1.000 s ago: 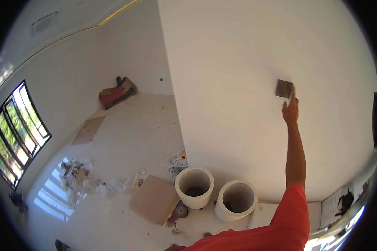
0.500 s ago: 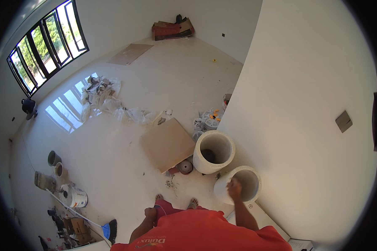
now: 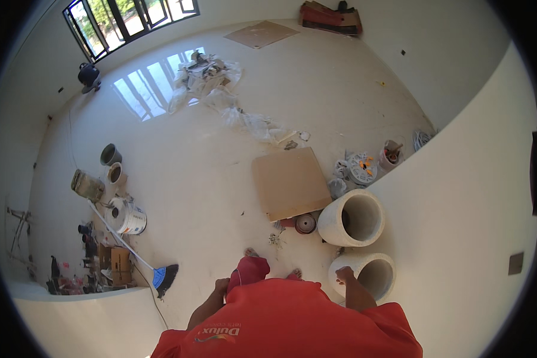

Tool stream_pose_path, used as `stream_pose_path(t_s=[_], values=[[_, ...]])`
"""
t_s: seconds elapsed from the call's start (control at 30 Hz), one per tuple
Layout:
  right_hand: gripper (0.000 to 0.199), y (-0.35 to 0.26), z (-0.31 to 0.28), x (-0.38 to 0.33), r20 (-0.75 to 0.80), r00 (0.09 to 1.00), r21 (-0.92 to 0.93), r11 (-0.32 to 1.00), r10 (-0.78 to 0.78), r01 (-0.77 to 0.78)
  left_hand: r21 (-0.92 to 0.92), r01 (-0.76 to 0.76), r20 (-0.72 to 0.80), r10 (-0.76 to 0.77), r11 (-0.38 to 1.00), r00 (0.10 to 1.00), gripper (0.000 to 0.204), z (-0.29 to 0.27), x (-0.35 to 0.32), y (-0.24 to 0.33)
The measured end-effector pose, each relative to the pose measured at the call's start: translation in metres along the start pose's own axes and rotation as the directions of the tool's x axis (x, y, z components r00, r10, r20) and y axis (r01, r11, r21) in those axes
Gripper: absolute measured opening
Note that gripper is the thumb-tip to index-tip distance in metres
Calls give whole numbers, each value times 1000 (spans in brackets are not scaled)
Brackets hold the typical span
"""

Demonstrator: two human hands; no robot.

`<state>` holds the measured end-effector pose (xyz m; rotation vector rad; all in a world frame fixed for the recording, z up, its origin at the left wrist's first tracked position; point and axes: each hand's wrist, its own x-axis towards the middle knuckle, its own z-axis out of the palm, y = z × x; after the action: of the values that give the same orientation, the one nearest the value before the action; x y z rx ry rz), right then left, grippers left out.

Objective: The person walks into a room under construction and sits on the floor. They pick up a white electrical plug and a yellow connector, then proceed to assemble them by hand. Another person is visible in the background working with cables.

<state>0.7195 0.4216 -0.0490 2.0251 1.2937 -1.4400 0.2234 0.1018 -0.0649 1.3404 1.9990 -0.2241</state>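
I look down over my red shirt at a glossy white floor. My right hand [image 3: 344, 275] is lowered with its fingers curled, resting at the rim of the nearer white bucket [image 3: 378, 259]; whether it holds anything is hidden. A second white bucket [image 3: 329, 224] stands just beyond, against the white wall [image 3: 471, 197]. My left hand [image 3: 220, 286] hangs by my red shorts, touching nothing I can make out. A small grey square plate [image 3: 516, 263] sits on the wall to the right.
A flat cardboard sheet [image 3: 289, 182] and a small round tin [image 3: 305, 224] lie by the buckets. A blue-headed broom [image 3: 162, 276], a paint pail [image 3: 128, 216] and several pots crowd the left. Crumpled plastic sheeting [image 3: 221, 89] lies near the window [image 3: 125, 18].
My right hand came down from the grey plate on the wall to the nearer bucket's rim. My view swung from the wall down to the floor.
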Motion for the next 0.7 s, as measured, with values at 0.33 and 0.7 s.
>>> stream_pose_path(t_s=[0.33,0.7], values=[[42,-233,92,-6,297,661,-573,425,-689,701,-930,269,360,-484,-249,798,42,-58,-14,-22],[37,-312,113,47,299,658,-697,313,-692,646,-818,487,357,-393,306,847,44,-66,4,-49]])
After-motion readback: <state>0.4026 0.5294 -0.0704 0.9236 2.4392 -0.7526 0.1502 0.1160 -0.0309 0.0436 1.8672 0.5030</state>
